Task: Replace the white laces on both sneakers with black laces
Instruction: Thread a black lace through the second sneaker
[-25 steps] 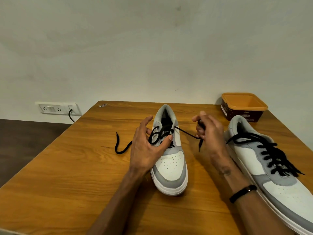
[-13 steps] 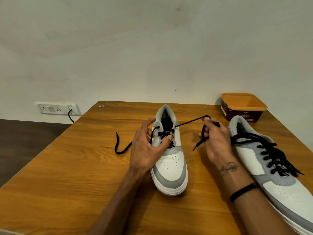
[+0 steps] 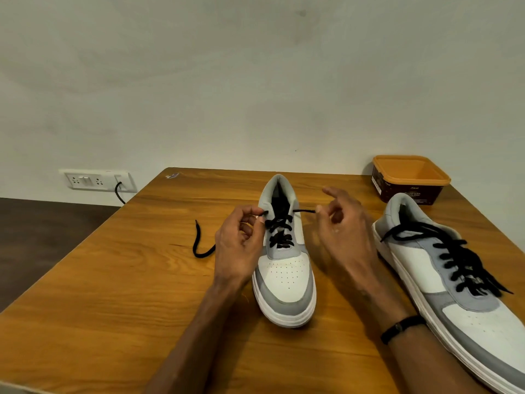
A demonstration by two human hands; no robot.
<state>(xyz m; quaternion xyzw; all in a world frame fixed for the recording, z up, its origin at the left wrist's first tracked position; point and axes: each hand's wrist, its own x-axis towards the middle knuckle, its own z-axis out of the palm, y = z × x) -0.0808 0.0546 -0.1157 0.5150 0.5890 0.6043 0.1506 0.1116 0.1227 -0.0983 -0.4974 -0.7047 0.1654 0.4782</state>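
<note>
Black lace (image 3: 279, 231): soft, light, limp; grip near stiff tips. Left hand (image 3: 238, 245) pinches lace end left of center sneaker (image 3: 285, 268); right hand (image 3: 345, 234) prob. pinches other end.

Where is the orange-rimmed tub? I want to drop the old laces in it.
In the head view the tub sits at the table's far right corner by the wall, just behind the heel of the right-hand sneaker.

Both forearms are bare, with no sleeve reaching into view. The right wrist wears a thin black band (image 3: 402, 327) with a small dark clasp or bead on it. The left hand (image 3: 237, 247) and right hand (image 3: 345, 237) are bare, ungloved, showing no rings.
</note>
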